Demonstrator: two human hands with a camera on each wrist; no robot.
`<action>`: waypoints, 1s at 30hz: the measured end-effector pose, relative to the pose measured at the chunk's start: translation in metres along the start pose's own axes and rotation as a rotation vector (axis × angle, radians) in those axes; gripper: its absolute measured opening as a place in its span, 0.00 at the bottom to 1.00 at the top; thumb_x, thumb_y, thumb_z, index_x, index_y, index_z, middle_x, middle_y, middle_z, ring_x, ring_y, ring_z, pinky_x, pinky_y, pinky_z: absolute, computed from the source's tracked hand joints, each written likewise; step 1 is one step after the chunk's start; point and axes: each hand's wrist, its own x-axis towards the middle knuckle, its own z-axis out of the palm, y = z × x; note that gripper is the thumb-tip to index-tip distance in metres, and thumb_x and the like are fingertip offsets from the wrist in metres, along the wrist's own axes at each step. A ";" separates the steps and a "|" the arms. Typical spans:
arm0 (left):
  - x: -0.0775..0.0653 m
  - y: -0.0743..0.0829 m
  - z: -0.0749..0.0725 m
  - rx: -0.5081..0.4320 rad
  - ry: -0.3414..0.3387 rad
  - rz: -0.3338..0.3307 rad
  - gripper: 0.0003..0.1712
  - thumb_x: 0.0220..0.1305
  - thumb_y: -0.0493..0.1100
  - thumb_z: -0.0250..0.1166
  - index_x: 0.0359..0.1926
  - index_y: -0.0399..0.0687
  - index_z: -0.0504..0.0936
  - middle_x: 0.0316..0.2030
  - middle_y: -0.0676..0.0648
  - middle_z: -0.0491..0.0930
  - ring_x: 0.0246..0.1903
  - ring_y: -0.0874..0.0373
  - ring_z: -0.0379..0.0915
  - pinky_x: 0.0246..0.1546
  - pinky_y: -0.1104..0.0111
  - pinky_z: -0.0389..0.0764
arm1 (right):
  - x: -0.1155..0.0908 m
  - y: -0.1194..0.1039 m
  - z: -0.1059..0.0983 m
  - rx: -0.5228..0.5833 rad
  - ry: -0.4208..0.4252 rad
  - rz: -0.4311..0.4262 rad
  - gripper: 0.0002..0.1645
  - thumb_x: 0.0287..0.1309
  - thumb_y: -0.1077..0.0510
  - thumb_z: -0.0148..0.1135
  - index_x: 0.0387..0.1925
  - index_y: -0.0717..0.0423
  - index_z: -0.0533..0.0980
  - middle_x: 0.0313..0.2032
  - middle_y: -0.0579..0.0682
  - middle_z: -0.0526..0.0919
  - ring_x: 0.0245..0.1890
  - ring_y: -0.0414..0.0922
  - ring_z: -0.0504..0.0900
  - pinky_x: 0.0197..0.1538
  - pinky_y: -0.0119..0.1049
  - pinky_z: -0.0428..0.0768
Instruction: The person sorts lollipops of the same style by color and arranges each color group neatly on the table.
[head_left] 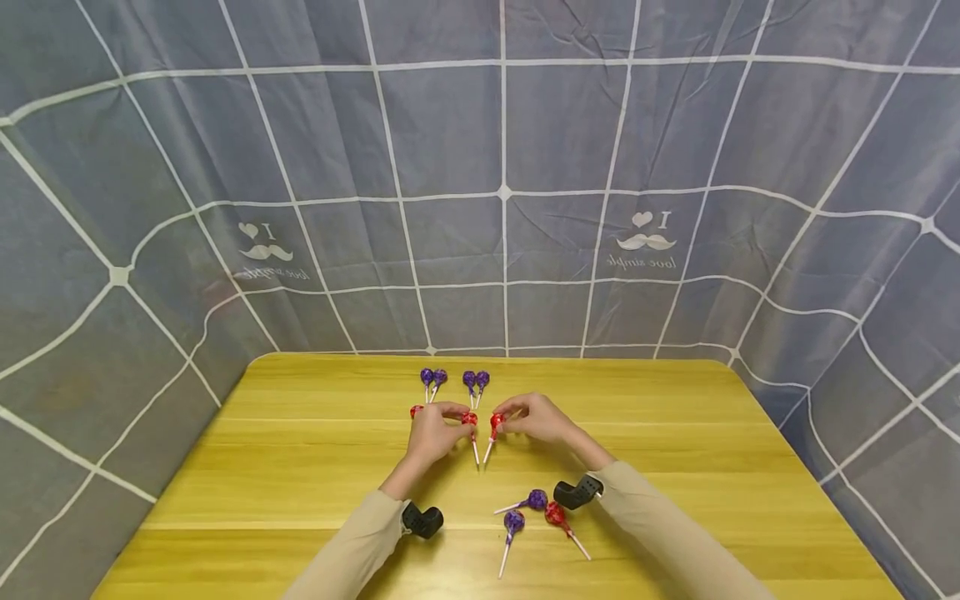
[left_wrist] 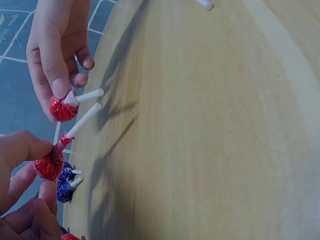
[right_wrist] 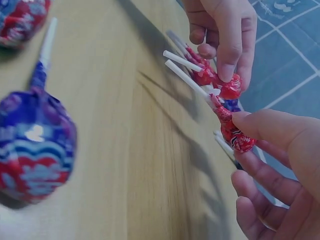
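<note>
Pinched between thumb and fingers of my left hand [head_left: 435, 435] is a red-wrapped lollipop [head_left: 470, 419], its white stick pointing toward me. Just to its right, my right hand [head_left: 536, 418] pinches a second red lollipop [head_left: 496, 422] by its wrapped head. In the left wrist view the two red heads stand close but apart, sticks slanting the same way. Another red lollipop [head_left: 416, 411] lies by my left hand, mostly hidden behind it. Beyond my hands are two pairs of purple lollipops, one pair [head_left: 433, 377] on the left, the other [head_left: 476, 379] on the right.
Nearer me on the wooden table [head_left: 300, 483] lie two purple lollipops, one sideways [head_left: 537, 499] and one upright in view [head_left: 513, 522], beside a red lollipop [head_left: 555, 513] close to my right wrist. A grey curtain [head_left: 450, 250] with white grid lines hangs behind the table.
</note>
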 end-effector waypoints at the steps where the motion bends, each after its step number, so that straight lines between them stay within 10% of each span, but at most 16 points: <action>1: 0.001 -0.001 0.000 0.011 0.006 0.001 0.16 0.49 0.36 0.72 0.42 0.36 0.85 0.38 0.38 0.86 0.15 0.47 0.79 0.13 0.70 0.74 | 0.002 0.000 0.001 0.002 0.004 -0.001 0.17 0.52 0.58 0.69 0.45 0.57 0.83 0.38 0.54 0.87 0.27 0.38 0.80 0.29 0.29 0.76; 30: 0.007 -0.006 0.012 0.198 0.107 0.031 0.13 0.45 0.36 0.74 0.35 0.37 0.87 0.30 0.43 0.87 0.28 0.54 0.82 0.28 0.68 0.77 | 0.027 0.009 0.013 -0.014 0.016 -0.038 0.14 0.54 0.63 0.67 0.43 0.66 0.81 0.36 0.58 0.87 0.35 0.41 0.83 0.40 0.28 0.77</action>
